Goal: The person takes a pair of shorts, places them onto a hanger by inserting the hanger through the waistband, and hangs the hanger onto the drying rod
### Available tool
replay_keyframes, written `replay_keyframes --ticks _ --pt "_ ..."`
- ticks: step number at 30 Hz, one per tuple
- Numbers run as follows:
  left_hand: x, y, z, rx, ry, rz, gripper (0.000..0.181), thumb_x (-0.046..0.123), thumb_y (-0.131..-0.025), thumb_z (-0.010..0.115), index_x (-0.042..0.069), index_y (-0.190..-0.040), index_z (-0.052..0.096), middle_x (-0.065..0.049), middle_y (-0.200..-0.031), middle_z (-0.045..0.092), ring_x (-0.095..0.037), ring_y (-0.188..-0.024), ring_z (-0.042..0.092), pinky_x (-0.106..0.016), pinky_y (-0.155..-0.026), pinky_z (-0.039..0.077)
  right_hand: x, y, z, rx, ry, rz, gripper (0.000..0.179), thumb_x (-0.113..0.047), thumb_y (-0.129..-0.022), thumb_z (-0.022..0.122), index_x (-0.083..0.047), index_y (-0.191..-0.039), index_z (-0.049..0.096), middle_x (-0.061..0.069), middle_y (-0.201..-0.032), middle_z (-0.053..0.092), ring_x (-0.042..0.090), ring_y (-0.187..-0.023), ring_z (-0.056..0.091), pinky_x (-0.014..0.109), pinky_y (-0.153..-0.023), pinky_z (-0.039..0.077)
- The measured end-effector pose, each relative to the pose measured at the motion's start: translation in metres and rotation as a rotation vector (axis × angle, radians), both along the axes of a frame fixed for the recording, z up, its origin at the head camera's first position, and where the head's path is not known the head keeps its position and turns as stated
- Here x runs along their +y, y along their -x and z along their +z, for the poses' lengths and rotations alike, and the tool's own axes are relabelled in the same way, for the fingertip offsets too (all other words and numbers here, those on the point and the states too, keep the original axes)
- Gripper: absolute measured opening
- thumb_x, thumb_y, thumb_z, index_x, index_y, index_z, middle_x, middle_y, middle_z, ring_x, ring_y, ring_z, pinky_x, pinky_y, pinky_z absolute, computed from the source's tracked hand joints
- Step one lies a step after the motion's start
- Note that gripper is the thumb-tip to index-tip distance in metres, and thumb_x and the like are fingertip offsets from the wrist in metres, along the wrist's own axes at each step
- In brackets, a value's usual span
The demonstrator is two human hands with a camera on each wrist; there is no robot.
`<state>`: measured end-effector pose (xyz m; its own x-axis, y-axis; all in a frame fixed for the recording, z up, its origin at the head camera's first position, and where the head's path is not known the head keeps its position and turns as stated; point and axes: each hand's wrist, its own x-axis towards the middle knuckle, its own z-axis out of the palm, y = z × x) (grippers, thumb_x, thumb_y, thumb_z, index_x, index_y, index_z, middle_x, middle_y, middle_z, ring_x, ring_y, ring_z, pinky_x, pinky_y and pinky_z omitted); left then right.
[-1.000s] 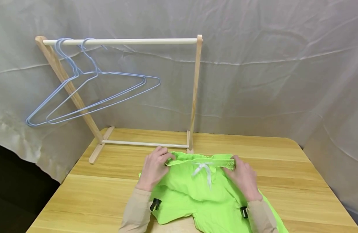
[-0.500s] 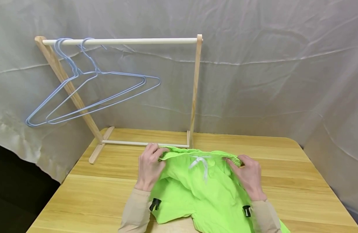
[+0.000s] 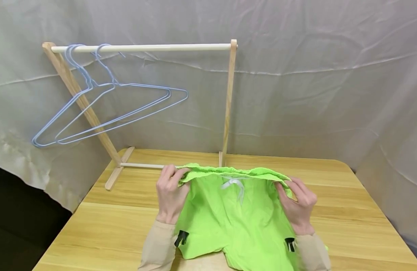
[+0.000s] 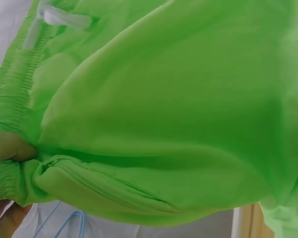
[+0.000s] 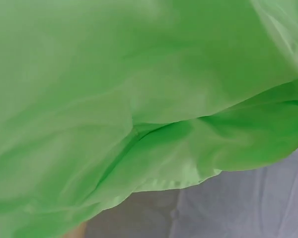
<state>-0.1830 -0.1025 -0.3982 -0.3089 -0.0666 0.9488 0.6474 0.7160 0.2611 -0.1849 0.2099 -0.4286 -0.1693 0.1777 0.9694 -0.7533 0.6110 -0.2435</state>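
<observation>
Bright green shorts (image 3: 235, 218) with a gathered elastic waistband and a white drawstring (image 3: 234, 183) tied at the front are spread between both hands. The left hand (image 3: 171, 195) pinches the waistband at its left end. At the other end, the right hand (image 3: 298, 203) grips the waistband between thumb and fingers. In the left wrist view, a thumb (image 4: 12, 148) presses on the waistband beside a pocket seam (image 4: 114, 186). Green cloth (image 5: 139, 74) fills most of the right wrist view, where only a sliver of skin shows at the right edge.
A wooden rack (image 3: 229, 101) with a white top rail (image 3: 144, 48) stands at the back left of the wooden table (image 3: 347, 210). Several light blue wire hangers (image 3: 127, 113) hang toward the rail's left end. A grey cloth backdrop (image 3: 313, 94) encloses the table behind.
Both hands have moved apart, pulling the waistband wider and straighter. The waistband has risen and now covers part of the rack's lower bar. The hangers have stayed in place.
</observation>
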Motion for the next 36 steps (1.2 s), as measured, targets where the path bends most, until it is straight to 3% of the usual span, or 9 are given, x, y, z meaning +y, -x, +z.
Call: replay_keyframes --ticks 8,17,21,27,36 --pt "0.002 -0.01 0.014 0.061 -0.122 -0.016 0.026 -0.021 -0.063 0.075 -0.009 -0.086 0.073 -0.008 -0.065 0.042 -0.02 -0.066 0.039 -0.022 -0.061 0.034 -0.015 -0.014 0.035 0.111 0.118 0.036 0.046 -0.023 -0.089 0.077 0.017 -0.069 0.066 0.036 -0.072 0.064 -0.009 -0.095 0.068 0.01 -0.084 0.054" --pt "0.002 -0.018 0.027 0.177 -0.173 0.032 0.031 -0.024 -0.06 0.073 -0.008 -0.087 0.072 -0.011 -0.066 0.047 -0.022 -0.066 0.04 -0.027 -0.062 0.033 -0.028 -0.031 0.067 0.175 0.162 0.06 0.032 -0.008 -0.085 0.078 0.018 -0.072 0.068 0.033 -0.08 0.07 0.001 -0.092 0.072 0.015 -0.084 0.057" --pt "0.004 -0.023 0.033 0.219 -0.209 0.032 0.029 -0.022 -0.062 0.074 -0.008 -0.088 0.073 -0.013 -0.067 0.051 -0.024 -0.066 0.043 -0.025 -0.064 0.037 -0.031 -0.039 0.078 0.173 0.161 0.077 0.029 -0.006 -0.085 0.078 0.019 -0.074 0.068 0.029 -0.084 0.073 0.002 -0.092 0.073 0.015 -0.084 0.057" --pt "0.003 -0.028 0.04 0.203 -0.244 0.02 0.037 -0.02 -0.063 0.078 -0.008 -0.099 0.073 -0.021 -0.084 0.066 -0.032 -0.078 0.06 -0.013 -0.09 0.051 -0.032 -0.049 0.089 0.156 0.145 0.125 0.025 -0.002 -0.083 0.077 0.019 -0.074 0.069 0.029 -0.084 0.074 0.002 -0.09 0.073 0.015 -0.085 0.057" --pt "0.002 -0.03 0.044 0.168 -0.233 0.024 0.036 -0.02 -0.07 0.075 -0.007 -0.104 0.074 -0.023 -0.091 0.07 -0.033 -0.08 0.068 -0.011 -0.09 0.052 -0.022 -0.056 0.091 0.045 0.048 0.149 0.031 -0.009 -0.087 0.076 0.019 -0.076 0.069 0.03 -0.088 0.073 -0.002 -0.097 0.071 0.013 -0.088 0.055"
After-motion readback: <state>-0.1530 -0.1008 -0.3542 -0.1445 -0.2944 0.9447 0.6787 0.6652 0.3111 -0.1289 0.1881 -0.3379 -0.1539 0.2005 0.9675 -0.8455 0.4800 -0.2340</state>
